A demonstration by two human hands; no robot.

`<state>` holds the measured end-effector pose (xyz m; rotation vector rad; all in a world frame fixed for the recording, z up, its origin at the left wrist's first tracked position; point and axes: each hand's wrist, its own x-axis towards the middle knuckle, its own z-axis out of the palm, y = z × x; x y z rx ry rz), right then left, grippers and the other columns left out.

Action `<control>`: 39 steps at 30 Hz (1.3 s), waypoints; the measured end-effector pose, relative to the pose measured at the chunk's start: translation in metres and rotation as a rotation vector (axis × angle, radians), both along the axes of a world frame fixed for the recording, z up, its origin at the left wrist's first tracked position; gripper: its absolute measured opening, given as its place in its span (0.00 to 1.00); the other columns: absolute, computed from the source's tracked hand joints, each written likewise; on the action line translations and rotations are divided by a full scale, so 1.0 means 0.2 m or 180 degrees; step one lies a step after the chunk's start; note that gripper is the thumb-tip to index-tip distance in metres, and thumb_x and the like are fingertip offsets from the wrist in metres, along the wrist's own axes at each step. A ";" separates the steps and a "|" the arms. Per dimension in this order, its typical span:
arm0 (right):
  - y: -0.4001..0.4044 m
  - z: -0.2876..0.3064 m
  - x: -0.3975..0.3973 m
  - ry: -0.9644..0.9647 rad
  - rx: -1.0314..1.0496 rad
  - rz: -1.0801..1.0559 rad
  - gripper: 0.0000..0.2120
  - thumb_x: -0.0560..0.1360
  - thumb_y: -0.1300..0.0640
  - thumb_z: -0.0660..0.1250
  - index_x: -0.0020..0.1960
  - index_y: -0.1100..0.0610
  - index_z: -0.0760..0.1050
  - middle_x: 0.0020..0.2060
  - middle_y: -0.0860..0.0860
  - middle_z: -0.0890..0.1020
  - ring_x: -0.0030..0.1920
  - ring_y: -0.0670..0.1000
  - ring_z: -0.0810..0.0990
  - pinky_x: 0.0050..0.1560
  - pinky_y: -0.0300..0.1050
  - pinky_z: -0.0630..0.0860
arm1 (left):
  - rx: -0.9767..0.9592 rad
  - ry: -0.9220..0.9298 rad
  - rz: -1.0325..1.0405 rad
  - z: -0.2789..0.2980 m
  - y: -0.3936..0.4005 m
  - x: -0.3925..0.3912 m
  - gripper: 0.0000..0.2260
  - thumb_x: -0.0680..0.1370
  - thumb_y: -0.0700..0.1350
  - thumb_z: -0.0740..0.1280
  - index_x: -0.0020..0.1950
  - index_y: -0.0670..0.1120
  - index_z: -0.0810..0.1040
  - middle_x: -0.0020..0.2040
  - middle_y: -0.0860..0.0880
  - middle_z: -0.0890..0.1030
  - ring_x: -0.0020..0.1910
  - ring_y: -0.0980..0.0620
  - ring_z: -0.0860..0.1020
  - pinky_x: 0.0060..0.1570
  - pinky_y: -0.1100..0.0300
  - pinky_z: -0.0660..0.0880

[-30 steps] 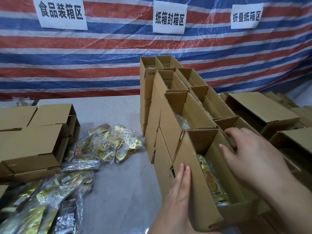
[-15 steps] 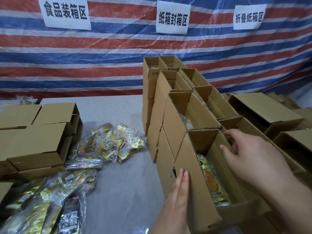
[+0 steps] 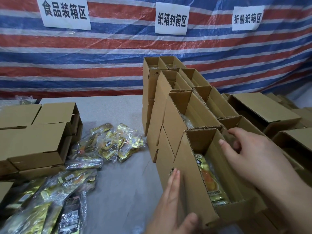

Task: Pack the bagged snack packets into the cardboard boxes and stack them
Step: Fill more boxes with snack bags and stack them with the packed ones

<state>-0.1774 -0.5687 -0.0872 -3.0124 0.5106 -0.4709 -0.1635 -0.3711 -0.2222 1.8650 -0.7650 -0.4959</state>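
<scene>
Head view — both hands [image 3: 170,198] [image 3: 253,156] flat-fingered, steadying a filled box [image 3: 194,179] on the stack — loose snack bags [image 3: 108,146] remain unpacked on tabletop [image 3: 121,183].

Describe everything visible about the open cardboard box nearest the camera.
The nearest box is plain brown corrugated cardboard, long and narrow, open at the top. It sits on top of other boxes at the near end of the stacked row. A yellow snack packet lies inside. The left hand rests flat against its left wall; the right hand rests over its right wall.

Soft even light, edges bowed, corners blurred
</scene>
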 end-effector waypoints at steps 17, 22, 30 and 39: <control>0.02 -0.02 -0.04 0.0272 0.0275 -0.0001 0.16 0.80 0.54 0.64 0.67 0.52 0.74 0.39 0.43 0.77 0.36 0.43 0.76 0.33 0.34 0.68 | 0.0129 0.1088 0.0808 -0.23 -0.18 -0.02 0.23 0.85 0.58 0.48 0.80 0.61 0.49 0.76 0.65 0.55 0.73 0.67 0.54 0.68 0.72 0.46; -0.01 0.02 0.00 0.0368 -0.0002 0.0123 0.14 0.81 0.56 0.62 0.66 0.50 0.74 0.43 0.46 0.81 0.39 0.46 0.78 0.36 0.39 0.75 | 0.0137 0.1208 0.0977 -0.22 -0.22 -0.04 0.32 0.83 0.62 0.52 0.82 0.52 0.45 0.81 0.57 0.49 0.79 0.59 0.50 0.74 0.64 0.45; -0.04 0.01 0.03 0.0226 -0.0069 0.0211 0.15 0.81 0.58 0.63 0.66 0.49 0.76 0.46 0.49 0.84 0.42 0.49 0.82 0.41 0.45 0.81 | 0.0341 0.1143 0.0864 -0.21 -0.24 0.01 0.36 0.82 0.63 0.55 0.82 0.47 0.45 0.82 0.54 0.49 0.80 0.57 0.49 0.75 0.63 0.46; -0.11 -0.06 0.04 0.0147 -0.0010 0.0188 0.16 0.80 0.55 0.63 0.68 0.52 0.75 0.54 0.47 0.82 0.51 0.47 0.81 0.44 0.35 0.73 | 0.0441 0.1246 0.0819 -0.22 -0.24 0.02 0.39 0.80 0.67 0.56 0.82 0.49 0.44 0.82 0.55 0.49 0.80 0.56 0.51 0.77 0.57 0.50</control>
